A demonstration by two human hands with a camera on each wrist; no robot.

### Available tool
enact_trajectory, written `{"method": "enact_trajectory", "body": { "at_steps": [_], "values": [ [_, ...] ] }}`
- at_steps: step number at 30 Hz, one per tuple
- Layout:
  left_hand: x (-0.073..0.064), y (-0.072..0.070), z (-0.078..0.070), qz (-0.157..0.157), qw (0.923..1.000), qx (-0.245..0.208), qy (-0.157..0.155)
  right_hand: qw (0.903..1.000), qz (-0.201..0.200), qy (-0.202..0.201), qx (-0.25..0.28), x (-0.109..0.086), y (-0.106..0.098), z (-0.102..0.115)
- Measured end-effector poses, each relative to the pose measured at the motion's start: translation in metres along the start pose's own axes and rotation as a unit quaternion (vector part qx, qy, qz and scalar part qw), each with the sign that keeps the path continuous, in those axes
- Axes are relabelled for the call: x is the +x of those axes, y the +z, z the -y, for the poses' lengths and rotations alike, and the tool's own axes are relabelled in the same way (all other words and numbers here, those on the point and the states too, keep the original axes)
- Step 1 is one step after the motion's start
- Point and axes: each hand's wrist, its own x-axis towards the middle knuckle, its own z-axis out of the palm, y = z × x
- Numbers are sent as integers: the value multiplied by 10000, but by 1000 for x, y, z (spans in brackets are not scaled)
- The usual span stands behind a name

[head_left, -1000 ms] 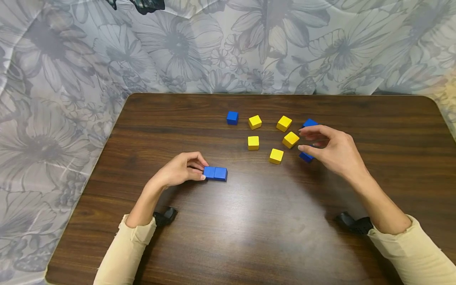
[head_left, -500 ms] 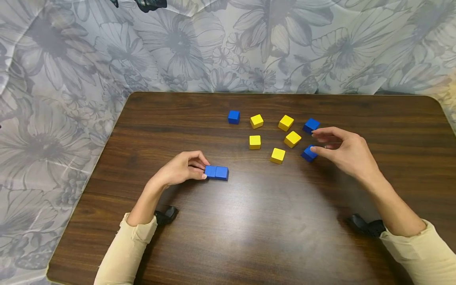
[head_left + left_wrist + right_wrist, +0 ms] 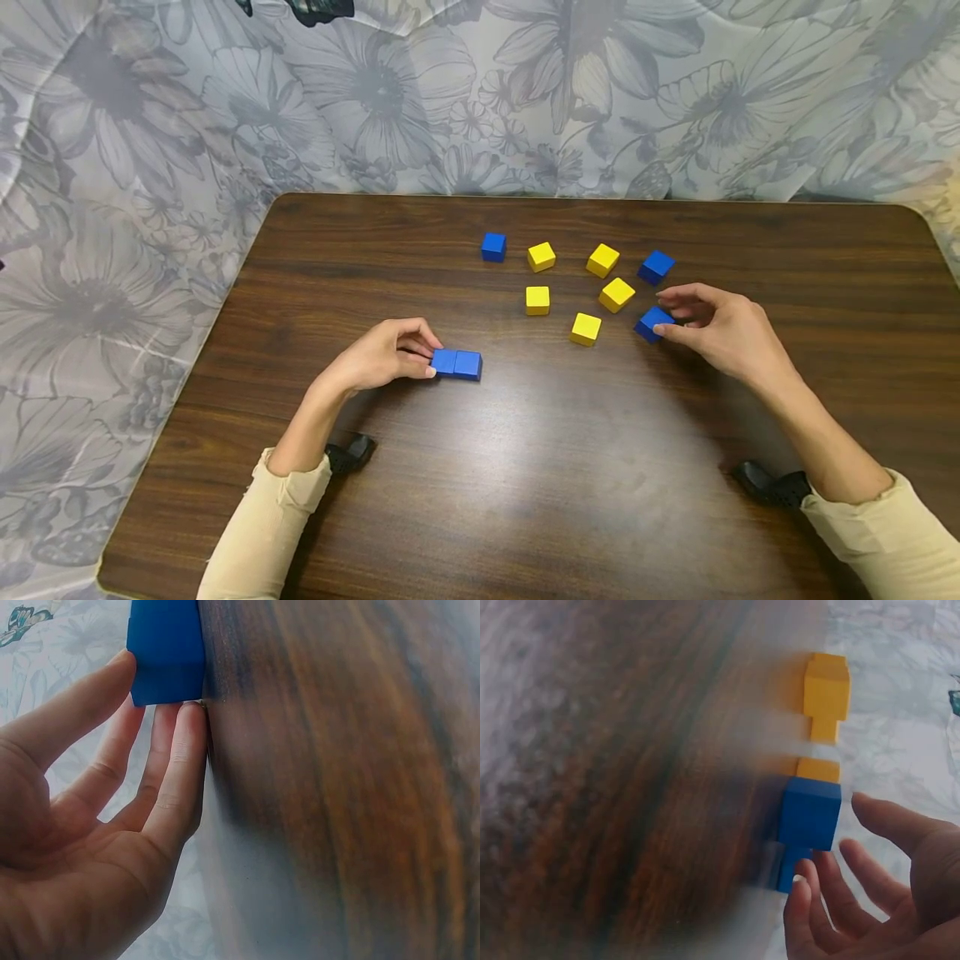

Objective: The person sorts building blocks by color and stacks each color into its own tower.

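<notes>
Two blue blocks lie side by side on the wooden table (image 3: pixel 510 500), left of its middle. My left hand (image 3: pixel 378 357) holds the left blue block (image 3: pixel 442 362) at its end, thumb on one side and fingers at the other; the second blue block (image 3: pixel 468 365) adjoins it on the right. My right hand (image 3: pixel 727 333) is at another blue block (image 3: pixel 652 323), its thumb and fingers parted around the near side. A gap shows between the thumb (image 3: pixel 889 821) and this block in the right wrist view. Just behind sits one more blue block (image 3: pixel 657 267).
Several yellow blocks are scattered left of my right hand, among them a near one (image 3: pixel 585 329) and one beside the blue block (image 3: pixel 617 294). A lone blue block (image 3: pixel 493 247) stands at the back. A floral cloth (image 3: pixel 375 100) hangs behind the table's far edge.
My right hand first drew back to the right, uncovering the two right-hand blue blocks, then came down and toward the nearer one. The left hand keeps its place on its block.
</notes>
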Motion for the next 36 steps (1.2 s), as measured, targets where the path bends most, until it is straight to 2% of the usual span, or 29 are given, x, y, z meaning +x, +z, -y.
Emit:
{"method": "enact_trajectory", "body": {
  "at_steps": [6, 18, 22, 31, 36],
  "values": [
    [0, 0, 1, -4, 10000, -11, -8, 9998, 177, 30, -123, 1, 1, -1],
    [0, 0, 1, -44, 10000, 29, 14, 9992, 236, 27, -327, 1, 3, -2],
    [-1, 1, 0, -62, 10000, 39, 38, 9992, 213, -3, -334, 1, 4, -3],
    [-4, 5, -2, -251, 9991, 287, -165, 9996, -12, -6, -272, -1, 4, -1],
    [-4, 5, -2, -254, 9992, 292, -136, 9996, -88, -65, -257, -2, 2, 3]
  ]
}}
